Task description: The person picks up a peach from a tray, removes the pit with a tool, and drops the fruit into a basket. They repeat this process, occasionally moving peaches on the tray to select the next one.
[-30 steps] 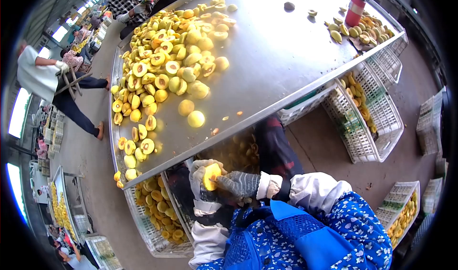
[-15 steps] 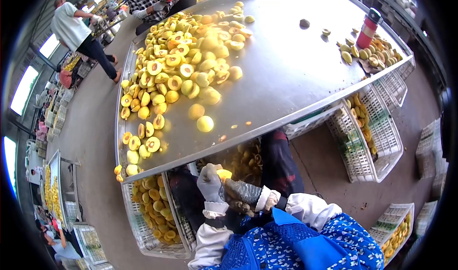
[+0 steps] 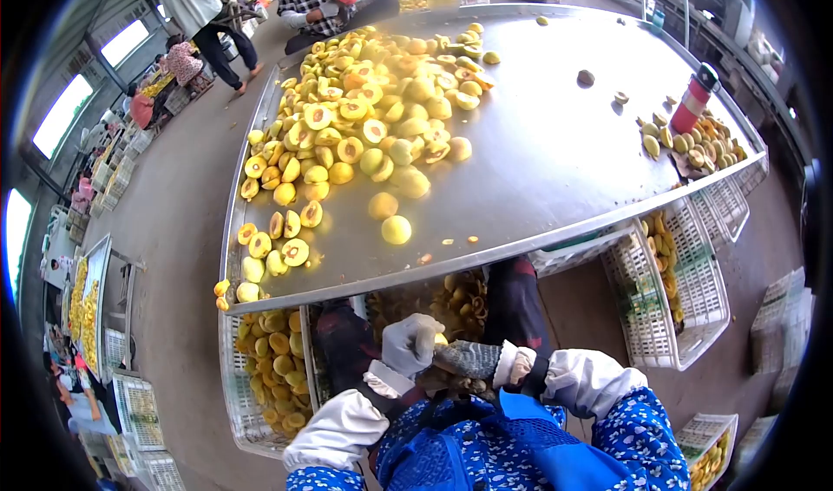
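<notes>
My left hand, in a pale glove, is closed round a yellow peach half; only a small part of the fruit shows past the fingers. Close against it is my right hand, in a darker grey glove, its fingers curled at the fruit. Whatever lies inside the right fingers is hidden. Both hands are low over my lap, just below the front edge of the metal table. Behind them, between my knees, a container of cut peaches is partly hidden.
A heap of halved peaches covers the table's left side. At its right end stands a red bottle among more fruit. Crates of fruit flank me, one left, one right. A co-worker in a checked shirt sits across the table.
My view has tilted, so the table sits lower in the picture. My hands stay together; the left has turned and closed further over the peach half, hiding more of it.
</notes>
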{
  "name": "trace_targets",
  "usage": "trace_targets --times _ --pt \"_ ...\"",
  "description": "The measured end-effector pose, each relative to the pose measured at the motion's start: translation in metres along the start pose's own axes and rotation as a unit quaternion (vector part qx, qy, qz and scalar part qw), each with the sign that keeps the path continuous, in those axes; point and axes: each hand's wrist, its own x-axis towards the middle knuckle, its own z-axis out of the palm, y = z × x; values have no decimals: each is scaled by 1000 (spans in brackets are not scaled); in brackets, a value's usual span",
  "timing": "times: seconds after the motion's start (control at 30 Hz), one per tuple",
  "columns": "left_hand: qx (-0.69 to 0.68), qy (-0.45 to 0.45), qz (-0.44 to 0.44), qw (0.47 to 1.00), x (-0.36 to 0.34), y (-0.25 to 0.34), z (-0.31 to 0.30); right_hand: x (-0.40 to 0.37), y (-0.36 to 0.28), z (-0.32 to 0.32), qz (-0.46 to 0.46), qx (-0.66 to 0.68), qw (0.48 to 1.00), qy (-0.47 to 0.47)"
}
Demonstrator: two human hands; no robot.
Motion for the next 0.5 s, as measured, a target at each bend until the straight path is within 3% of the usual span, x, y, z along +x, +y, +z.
trace_targets --times 0.1,0.13,0.23,0.27,0.37,0.5 --pt "-168 111 -25 979 -1 -6 11 -9 -20 38 -15 14 1000 19" --pt "-222 166 -111 954 0 5 13 -2 -10 29 -39 -3 999 29" --pt "-276 201 -184 922 -2 12 9 7 -7 33 -80 -145 980 110" --pt "-265 223 -226 911 -7 4 10 5 -7 29 -46 -186 972 133" --pt "-229 210 -158 937 -25 -13 15 4 -3 27 -28 -217 968 121" --pt "-103 63 -9 993 -37 -19 8 -6 -12 19 21 -215 975 48"
